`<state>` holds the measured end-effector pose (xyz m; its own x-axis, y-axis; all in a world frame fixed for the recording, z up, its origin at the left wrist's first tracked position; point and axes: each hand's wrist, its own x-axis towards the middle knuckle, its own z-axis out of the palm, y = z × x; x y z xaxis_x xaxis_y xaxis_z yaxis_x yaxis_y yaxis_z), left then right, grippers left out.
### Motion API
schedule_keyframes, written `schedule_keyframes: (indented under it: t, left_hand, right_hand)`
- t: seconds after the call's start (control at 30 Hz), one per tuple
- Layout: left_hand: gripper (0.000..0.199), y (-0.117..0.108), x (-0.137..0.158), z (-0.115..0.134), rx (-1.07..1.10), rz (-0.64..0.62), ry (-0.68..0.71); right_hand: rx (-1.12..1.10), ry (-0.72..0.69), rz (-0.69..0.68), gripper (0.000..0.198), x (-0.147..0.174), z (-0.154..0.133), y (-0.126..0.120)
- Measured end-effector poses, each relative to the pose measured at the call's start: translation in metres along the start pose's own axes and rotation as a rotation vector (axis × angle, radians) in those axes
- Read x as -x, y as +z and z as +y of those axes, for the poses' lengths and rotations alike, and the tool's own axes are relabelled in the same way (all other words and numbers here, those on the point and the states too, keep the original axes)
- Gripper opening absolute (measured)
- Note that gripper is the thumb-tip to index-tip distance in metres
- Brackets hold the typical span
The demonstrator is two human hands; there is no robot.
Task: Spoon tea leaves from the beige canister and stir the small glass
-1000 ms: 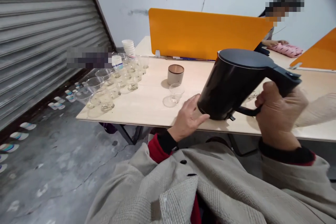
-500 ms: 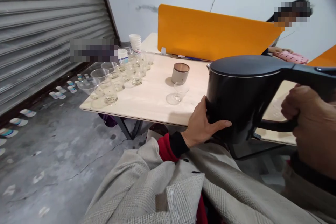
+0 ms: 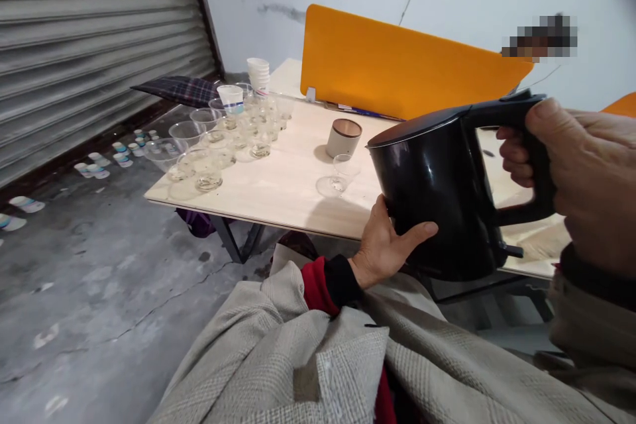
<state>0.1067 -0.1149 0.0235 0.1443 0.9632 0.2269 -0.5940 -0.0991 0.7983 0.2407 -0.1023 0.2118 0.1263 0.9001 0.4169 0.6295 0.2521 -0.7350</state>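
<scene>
A black electric kettle (image 3: pixel 432 205) is held above the table's front edge, tilted with its spout down to the left. My right hand (image 3: pixel 579 165) is closed round the kettle's handle. Against the lower side of the body rests my left hand (image 3: pixel 385 245), its thumb across the front and its other fingers partly hidden behind the kettle. Left of the spout, a single clear plastic cup (image 3: pixel 344 177) stands on the table. Just behind it is a beige canister (image 3: pixel 342 140) with a brown top.
Several clear plastic cups (image 3: pixel 209 179) with bits in the bottom crowd the table's left end. White paper cups (image 3: pixel 258 73) are stacked behind them. An orange divider (image 3: pixel 397 66) runs along the table (image 3: pixel 278 202); a person is beyond it. More paper cups (image 3: pixel 122 152) stand on the floor.
The kettle has tipped further, its spout moving left and slightly down toward the clear cup and canister. My right hand has turned with the handle; my left hand stays against the kettle.
</scene>
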Motion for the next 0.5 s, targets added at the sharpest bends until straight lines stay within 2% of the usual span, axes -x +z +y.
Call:
schedule_keyframes:
  t: [0.2,0.43,0.5]
  left_hand:
    - [0.078,-0.001,-0.002,0.0,0.021,0.027,0.019]
    - [0.075,-0.001,-0.002,-0.002,0.017,0.048,0.025]
    - [0.075,0.0,-0.003,-0.002,0.036,0.047,0.023]
  right_hand:
    - [0.068,0.036,-0.057,0.043,-0.007,-0.012,0.007]
    - [0.183,0.039,-0.099,0.045,-0.015,-0.018,0.011]
    - [0.154,0.025,-0.077,0.045,-0.016,-0.019,0.013]
